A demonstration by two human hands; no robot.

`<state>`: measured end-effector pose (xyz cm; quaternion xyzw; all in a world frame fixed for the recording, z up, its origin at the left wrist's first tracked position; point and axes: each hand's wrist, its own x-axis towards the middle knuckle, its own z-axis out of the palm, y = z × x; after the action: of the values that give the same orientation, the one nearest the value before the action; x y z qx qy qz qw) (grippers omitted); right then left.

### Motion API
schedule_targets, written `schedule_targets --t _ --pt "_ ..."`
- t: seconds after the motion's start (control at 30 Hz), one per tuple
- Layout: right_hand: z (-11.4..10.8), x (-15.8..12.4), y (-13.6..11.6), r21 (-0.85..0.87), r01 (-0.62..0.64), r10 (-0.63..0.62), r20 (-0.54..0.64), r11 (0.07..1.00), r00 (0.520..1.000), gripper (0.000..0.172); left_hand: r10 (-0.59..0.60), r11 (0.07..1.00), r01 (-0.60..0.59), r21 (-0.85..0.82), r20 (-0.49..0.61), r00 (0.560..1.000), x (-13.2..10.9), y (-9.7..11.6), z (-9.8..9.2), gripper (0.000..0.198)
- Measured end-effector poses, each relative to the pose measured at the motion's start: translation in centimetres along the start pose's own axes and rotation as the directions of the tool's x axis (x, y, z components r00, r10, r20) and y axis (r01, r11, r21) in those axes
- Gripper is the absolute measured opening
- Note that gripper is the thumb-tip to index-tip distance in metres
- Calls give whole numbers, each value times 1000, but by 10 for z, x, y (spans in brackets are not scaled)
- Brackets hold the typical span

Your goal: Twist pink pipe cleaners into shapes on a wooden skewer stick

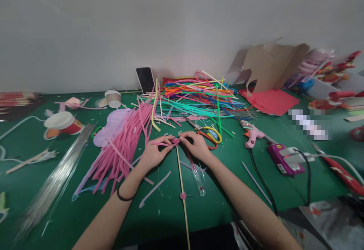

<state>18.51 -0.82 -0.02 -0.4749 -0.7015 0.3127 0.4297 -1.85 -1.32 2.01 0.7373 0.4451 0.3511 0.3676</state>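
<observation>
pink knob (pixel 183 196) already on the stick (pixel 180 174), left hand (pixel 155 153) and right hand (pixel 196 146) pinching pink strip (pixel 160 144) up top, one end's loose, looks unfinished imo

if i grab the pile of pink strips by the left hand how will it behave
The pink strips will probably slide apart or scatter, since they lie fanned out loosely. Each should be light, being so thin. They seem bendable rather than limp: most lie nearly straight.

a craft workshop, by its pipe cleaners (pixel 126 138), scissors (pixel 200 128), glue gun (pixel 251 138)
</observation>
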Motion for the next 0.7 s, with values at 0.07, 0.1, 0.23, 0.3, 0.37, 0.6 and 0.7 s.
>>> schedule_targets --t 0.07,0.1,0.23,0.3,0.37,0.6,0.7 --pt "-2 0 0 33 -37 37 -12 999 999 10 -9 1000 9 10 -25 1000 0 -1 -5 11" --pt "-3 0 -1 49 -49 50 -16 998 999 10 -16 1000 16 7 -36 999 1 -1 -8 11" --pt "-5 1 -5 61 -46 48 -25 997 999 11 -52 998 49 -36 -68 996 2 -5 -16 13" --pt "-6 1 -7 60 -40 43 -36 997 998 10 -67 996 63 -55 -66 996 3 -6 -18 15" --pt "-6 1 -8 69 -36 39 -47 997 998 10 -72 996 67 -64 -71 995 4 -7 -19 16" --pt "-4 2 -4 161 -43 54 -65 986 996 12 -91 989 79 -126 -92 992 3 -7 -19 20" --pt "-5 3 -4 164 -38 45 -40 986 998 11 -84 983 69 -172 -82 993 4 -7 -18 20"
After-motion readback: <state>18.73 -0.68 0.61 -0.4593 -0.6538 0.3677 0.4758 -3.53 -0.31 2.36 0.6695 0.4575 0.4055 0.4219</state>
